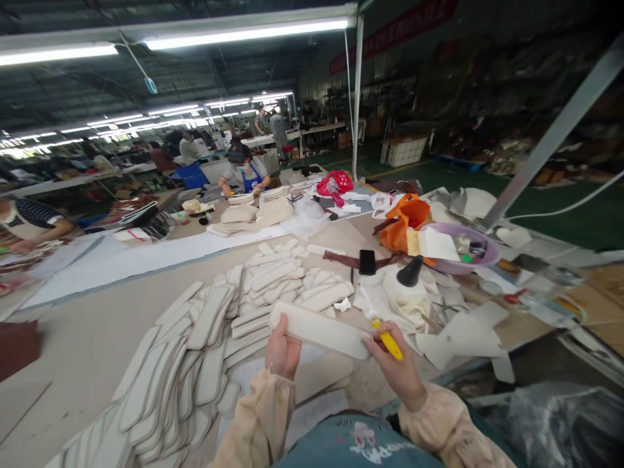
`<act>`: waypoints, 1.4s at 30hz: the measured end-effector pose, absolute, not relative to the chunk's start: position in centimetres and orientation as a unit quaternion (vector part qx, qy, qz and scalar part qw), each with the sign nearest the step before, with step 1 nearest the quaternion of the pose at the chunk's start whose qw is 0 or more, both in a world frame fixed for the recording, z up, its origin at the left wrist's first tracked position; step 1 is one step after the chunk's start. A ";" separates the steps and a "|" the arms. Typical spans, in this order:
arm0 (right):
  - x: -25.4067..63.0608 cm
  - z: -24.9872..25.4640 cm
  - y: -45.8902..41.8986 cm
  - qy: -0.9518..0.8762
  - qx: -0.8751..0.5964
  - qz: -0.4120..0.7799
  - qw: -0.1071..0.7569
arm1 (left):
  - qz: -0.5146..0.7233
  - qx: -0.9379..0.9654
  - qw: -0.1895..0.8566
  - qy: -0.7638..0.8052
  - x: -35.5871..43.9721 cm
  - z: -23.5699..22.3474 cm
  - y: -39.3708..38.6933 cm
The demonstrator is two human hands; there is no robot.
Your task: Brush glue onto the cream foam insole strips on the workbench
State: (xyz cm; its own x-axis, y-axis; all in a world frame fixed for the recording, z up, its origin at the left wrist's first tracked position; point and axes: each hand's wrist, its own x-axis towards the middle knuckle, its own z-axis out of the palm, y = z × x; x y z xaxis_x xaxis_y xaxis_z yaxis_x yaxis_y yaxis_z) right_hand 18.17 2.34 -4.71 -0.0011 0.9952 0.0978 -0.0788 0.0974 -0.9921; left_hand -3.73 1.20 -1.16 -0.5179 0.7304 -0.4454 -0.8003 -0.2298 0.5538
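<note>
My left hand [281, 351] grips the left end of a long cream strip [319, 330] held level above the table. My right hand [396, 363] pinches the strip's right end and also holds a yellow-handled tool [389, 340], whose tip I cannot make out. Rows of similar cream strips [205, 338] lie overlapped on the table to the left and ahead of my hands. A white glue bottle with a black nozzle [408, 286] stands just beyond my right hand.
A black phone [367, 262] lies past the strips. A purple basin [463, 250] and an orange bag [407, 218] sit at the right. White cut scraps [468, 331] cover the table's right edge. A person in a blue apron [244, 174] works across the table.
</note>
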 end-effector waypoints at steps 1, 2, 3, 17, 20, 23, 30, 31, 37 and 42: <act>18.3 -4.7 2.3 -0.504 -0.458 0.493 0.541 | 0.784 -0.046 0.488 0.381 -3.6 -1.2 1.1; 18.4 -4.7 2.2 -0.504 -0.462 0.492 0.539 | 0.785 -0.048 0.488 0.380 -3.5 -1.1 1.1; 18.5 -4.8 2.1 -0.504 -0.467 0.491 0.536 | 0.786 -0.051 0.486 0.379 -3.4 -1.1 1.0; 19.2 -9.0 2.5 -0.569 -0.490 0.451 0.482 | 0.722 0.069 0.508 0.464 -5.1 -3.7 -3.3; 19.0 -12.0 2.9 -0.609 -0.490 0.443 0.438 | 0.641 0.081 0.509 0.569 -7.0 -7.4 -6.2; 18.4 -14.6 3.1 -0.677 -0.483 0.417 0.366 | 0.559 0.100 0.476 0.671 -8.5 -11.4 -8.7; 15.9 -17.8 3.4 -0.768 -0.442 0.376 0.270 | 0.414 0.157 0.417 0.794 -10.3 -17.7 -10.8; 15.7 -18.2 3.5 -0.777 -0.440 0.367 0.263 | 0.399 0.160 0.415 0.801 -10.4 -18.2 -10.9; 15.3 -21.0 3.7 -0.820 -0.421 0.284 0.265 | 0.305 0.196 0.399 0.842 -11.1 -19.7 -11.1; 14.7 -20.3 2.5 -0.862 -0.375 0.193 0.280 | 0.210 0.272 0.366 0.865 -11.4 -19.7 -10.9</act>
State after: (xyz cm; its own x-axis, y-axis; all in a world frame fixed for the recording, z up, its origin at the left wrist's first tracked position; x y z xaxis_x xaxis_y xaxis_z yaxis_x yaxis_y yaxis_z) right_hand 14.67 2.47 -20.33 -0.5619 0.7553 0.3374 0.5387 0.6436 -0.5436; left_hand -11.41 -10.91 -19.74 -0.5840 0.6239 -0.5193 0.3170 0.7642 0.5617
